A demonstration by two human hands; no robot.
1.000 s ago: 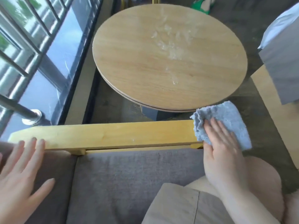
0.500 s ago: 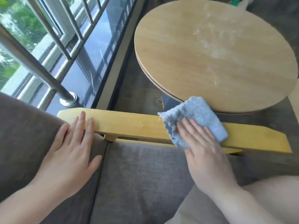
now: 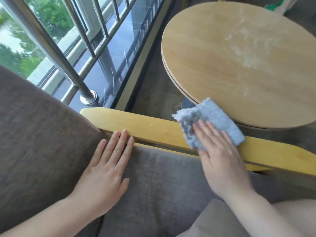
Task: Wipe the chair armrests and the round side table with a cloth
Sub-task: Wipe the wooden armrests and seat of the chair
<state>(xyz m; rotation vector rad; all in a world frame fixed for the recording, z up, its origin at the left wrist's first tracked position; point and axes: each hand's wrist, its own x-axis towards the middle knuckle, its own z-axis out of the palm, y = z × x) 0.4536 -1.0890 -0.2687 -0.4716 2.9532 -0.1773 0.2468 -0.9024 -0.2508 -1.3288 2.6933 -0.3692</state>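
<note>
Right hand (image 3: 220, 151): fingers (image 3: 207, 130) flat and spread, pressing the blue cloth (image 3: 210, 122) down onto the armrest (image 3: 153, 129). No pinch or curl; cloth pinned under the palm side, not gripped. Cloth folded, its far edge hanging just past the armrest's outer side, toward the tabletop (image 3: 230, 57).

Left hand (image 3: 106, 166): open, empty, fingers together, lying flat on the grey seat cushion (image 3: 162, 177), fingertips touching the armrest's inner edge near its back end. Looks like bracing only.

Key relation: armrest long axis running from upper left (back end, beside the backrest (image 3: 34, 125)) to lower right (front end, toward frame edge). Cloth sitting roughly mid-length. Bare wood on both sides of it: a stretch toward the left hand, another toward the front tip. Wiping travel therefore along that diagonal, not across it. Right hand the nearer one to every unwiped part and the only one on the cloth.

Round tabletop just beyond the cloth, on the outer side of the armrest, set apart from it by a strip of floor. Pale smears and streaks visible on its right half; judged not yet wiped. Reach from the right hand: forward and slightly right.

Railing (image 3: 56, 53) and window glass to the left, clear of the working area.

Risk noted: overhanging cloth edge may slip off the outer side under a loose press.
</note>
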